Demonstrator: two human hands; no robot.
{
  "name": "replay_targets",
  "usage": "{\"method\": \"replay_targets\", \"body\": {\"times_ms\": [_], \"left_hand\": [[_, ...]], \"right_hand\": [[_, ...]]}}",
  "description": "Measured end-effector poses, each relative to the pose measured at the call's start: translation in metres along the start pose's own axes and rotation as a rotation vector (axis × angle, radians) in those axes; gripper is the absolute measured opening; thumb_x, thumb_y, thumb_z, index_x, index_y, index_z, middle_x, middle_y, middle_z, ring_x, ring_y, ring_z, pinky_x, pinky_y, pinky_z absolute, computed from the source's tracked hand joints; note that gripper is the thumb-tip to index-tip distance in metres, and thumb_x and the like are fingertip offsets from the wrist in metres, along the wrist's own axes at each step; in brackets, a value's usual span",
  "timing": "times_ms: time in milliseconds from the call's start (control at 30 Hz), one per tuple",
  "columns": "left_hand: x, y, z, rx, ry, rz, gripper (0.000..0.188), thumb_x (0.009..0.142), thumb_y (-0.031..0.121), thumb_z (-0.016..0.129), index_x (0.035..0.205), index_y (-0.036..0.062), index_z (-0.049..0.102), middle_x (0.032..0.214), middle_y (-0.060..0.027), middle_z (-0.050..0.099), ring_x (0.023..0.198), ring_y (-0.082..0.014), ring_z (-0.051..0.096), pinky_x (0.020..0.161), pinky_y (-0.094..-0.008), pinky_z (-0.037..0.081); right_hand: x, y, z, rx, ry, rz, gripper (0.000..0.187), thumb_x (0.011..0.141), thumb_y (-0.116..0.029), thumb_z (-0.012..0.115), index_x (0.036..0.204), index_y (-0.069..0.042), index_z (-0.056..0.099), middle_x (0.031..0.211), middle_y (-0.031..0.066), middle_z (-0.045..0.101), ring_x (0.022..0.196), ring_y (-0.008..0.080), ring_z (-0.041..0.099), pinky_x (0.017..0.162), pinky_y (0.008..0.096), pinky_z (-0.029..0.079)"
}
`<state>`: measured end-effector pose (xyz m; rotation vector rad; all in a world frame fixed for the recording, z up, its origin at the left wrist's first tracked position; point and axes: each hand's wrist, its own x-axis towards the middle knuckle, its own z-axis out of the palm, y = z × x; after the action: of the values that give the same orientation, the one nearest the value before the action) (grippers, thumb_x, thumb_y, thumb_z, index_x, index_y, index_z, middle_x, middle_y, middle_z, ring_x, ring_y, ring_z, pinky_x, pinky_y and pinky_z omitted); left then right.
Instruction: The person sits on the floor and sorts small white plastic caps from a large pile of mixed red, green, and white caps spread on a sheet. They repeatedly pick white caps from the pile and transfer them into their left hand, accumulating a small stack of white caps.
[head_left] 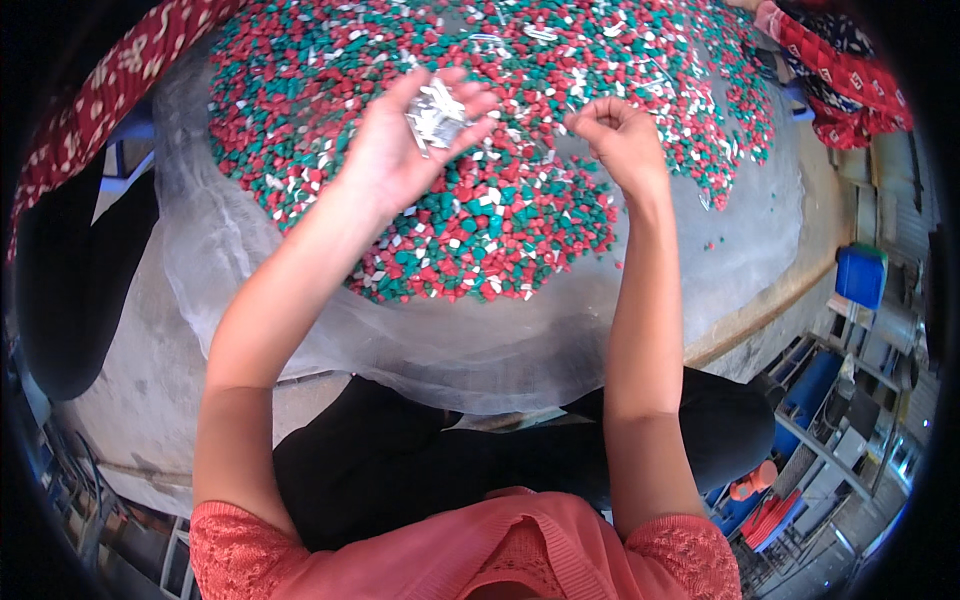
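Start at the near edge of the translucent white mesh sheet [480, 370]. Locate, spread upon it, the loose small red, green and white stone-like pieces [480, 225]. Note the right hand [630, 145] above the spread, fingers drawn together at the tips; impossible to tell from this view whether gripping a piece. Note the left hand [395, 155], palm up above the same spread, fingers apart and lightly curled around a pile of slender, shiny white slips [436, 118].
Possible fault: spilling of slips, caused by a tilted or overfilled palm. Possible fault: pinching several pieces at once, caused by close packing. Possible fault: scattering, caused by a tug on the loose sheet edge.
Check farther out: blue plastic bin [861, 277]. Find no legible brand, label or writing anywhere.
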<state>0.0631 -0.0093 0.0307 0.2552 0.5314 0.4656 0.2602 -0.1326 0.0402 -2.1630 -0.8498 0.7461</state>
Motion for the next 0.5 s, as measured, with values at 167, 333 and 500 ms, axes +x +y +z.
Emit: {"method": "replay_targets", "body": {"times_ms": [167,333,500], "left_hand": [[0.003,-0.026,-0.002,-0.047,0.069,-0.069,0.037,0.094,0.036,0.034,0.108,0.0063,0.051,0.101,-0.0098,0.059,0.091,-0.0224,0.059,0.071,-0.0380,0.051],[0.002,0.006,-0.020,-0.165,-0.032,0.003,0.033,0.093,0.029,0.040,0.104,-0.0004,0.049,0.093,-0.0128,0.053,0.077,-0.0222,0.055,0.059,-0.0283,0.048],[-0.006,0.044,-0.022,-0.262,-0.091,0.107,0.025,0.092,0.021,0.042,0.100,-0.0011,0.049,0.093,-0.0139,0.052,0.084,-0.0235,0.054,0.060,-0.0284,0.049]], "right_hand": [[-0.028,-0.083,0.028,-0.115,-0.256,-0.421,0.025,0.069,-0.017,0.066,0.091,-0.006,0.063,0.080,0.0093,0.064,0.073,0.0161,0.062,0.066,0.0309,0.048],[0.031,-0.052,0.010,-0.031,-0.076,-0.156,0.041,0.077,-0.034,0.064,0.105,-0.005,0.060,0.088,0.0086,0.064,0.075,0.0162,0.061,0.064,0.0294,0.048],[0.070,0.041,0.068,-0.595,0.215,-0.139,0.051,0.079,-0.049,0.055,0.113,-0.012,0.056,0.114,0.0208,0.051,0.110,0.0375,0.046,0.090,0.0435,0.040]]}}
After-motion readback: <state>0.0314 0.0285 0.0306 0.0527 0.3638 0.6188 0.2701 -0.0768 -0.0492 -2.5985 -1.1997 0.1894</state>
